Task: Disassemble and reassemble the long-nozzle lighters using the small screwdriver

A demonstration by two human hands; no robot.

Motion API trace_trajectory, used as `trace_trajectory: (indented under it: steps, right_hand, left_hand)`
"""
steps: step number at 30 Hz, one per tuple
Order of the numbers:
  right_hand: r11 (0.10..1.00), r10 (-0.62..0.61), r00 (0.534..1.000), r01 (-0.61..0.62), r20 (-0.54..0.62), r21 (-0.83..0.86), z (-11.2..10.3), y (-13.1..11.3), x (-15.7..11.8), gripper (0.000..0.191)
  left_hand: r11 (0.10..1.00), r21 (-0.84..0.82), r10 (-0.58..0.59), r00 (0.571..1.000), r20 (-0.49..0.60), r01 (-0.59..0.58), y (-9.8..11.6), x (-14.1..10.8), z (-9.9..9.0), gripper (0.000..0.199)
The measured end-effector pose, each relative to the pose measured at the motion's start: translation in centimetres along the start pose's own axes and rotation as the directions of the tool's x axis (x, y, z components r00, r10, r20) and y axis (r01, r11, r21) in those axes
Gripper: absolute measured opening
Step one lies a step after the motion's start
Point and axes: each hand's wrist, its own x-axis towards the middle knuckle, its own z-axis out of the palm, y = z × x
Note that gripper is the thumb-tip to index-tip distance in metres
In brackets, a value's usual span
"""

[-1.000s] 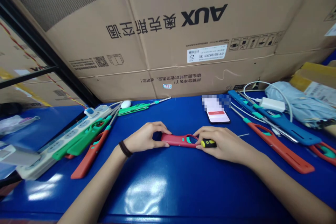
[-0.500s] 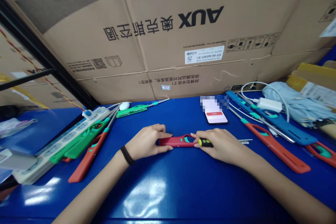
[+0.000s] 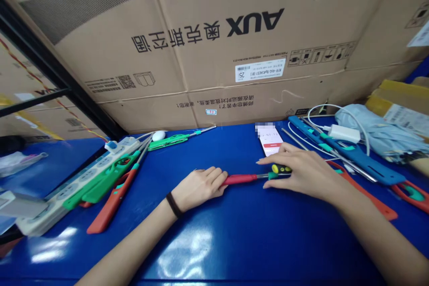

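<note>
My left hand (image 3: 203, 186) is wrapped round the handle of a red long-nosed lighter (image 3: 241, 179), held low over the blue table with its metal tube pointing right. A green collar (image 3: 272, 175) sits on the tube. My right hand (image 3: 306, 172) has its thumb and forefinger spread on either side of that collar, apart or barely touching; I cannot tell which. Tucked in the same hand is a short screwdriver (image 3: 280, 169) with a black and yellow handle; its shaft is hidden. Just behind the right fingers lies a phone (image 3: 270, 138), partly covered by them.
At the left, green lighters (image 3: 100, 181) and a red lighter (image 3: 114, 201) lean on a white power strip (image 3: 43, 214). Another green lighter (image 3: 172, 141) lies at the back. On the right are blue lighters (image 3: 365, 158), an orange lighter (image 3: 368, 196), a charger (image 3: 343, 134) and blue cloth (image 3: 375, 129).
The red lighter has turned over in my left hand, which now grips further round its handle. My right hand has left the lighter's body, moved right and spread its fingers, keeping the screwdriver.
</note>
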Motion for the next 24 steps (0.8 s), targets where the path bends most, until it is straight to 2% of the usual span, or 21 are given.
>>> trace_trajectory:
  steps: [2, 5, 9, 12, 16, 24]
  right_hand:
    - [0.999, 0.044, 0.999, -0.044, 0.023, -0.024, -0.2, 0.7, -0.2, 0.036]
    - [0.998, 0.065, 0.995, -0.063, 0.070, -0.021, 0.0, 1.1, -0.2, 0.030]
    - [1.000, -0.009, 0.999, 0.007, 0.047, 0.029, 0.4, 0.0, 0.1, 0.030]
    - [0.996, -0.062, 0.997, 0.058, 0.054, 0.065, 0.6, -1.0, 0.5, 0.020]
    - [0.989, -0.109, 0.993, 0.103, 0.051, 0.110, 0.8, -1.6, 0.6, 0.016]
    - [0.970, -0.212, 0.976, 0.204, 0.049, 0.135, 0.9, -2.6, 0.4, 0.011]
  left_hand:
    - [0.997, -0.072, -0.020, 1.000, 0.018, 0.021, -0.3, -0.1, -0.2, 0.027]
    - [0.960, -0.252, -0.107, 0.991, 0.085, 0.125, -0.5, -0.1, -0.7, 0.029]
    - [0.849, -0.465, -0.179, 0.965, 0.194, 0.251, -0.6, -0.1, -1.4, 0.029]
    - [0.763, -0.577, -0.185, 0.954, 0.235, 0.291, -0.5, -0.2, -1.7, 0.029]
    - [0.679, -0.672, -0.186, 0.955, 0.232, 0.296, -0.5, -0.2, -2.0, 0.026]
    - [0.605, -0.729, -0.168, 0.946, 0.276, 0.320, -0.6, -0.2, -2.3, 0.027]
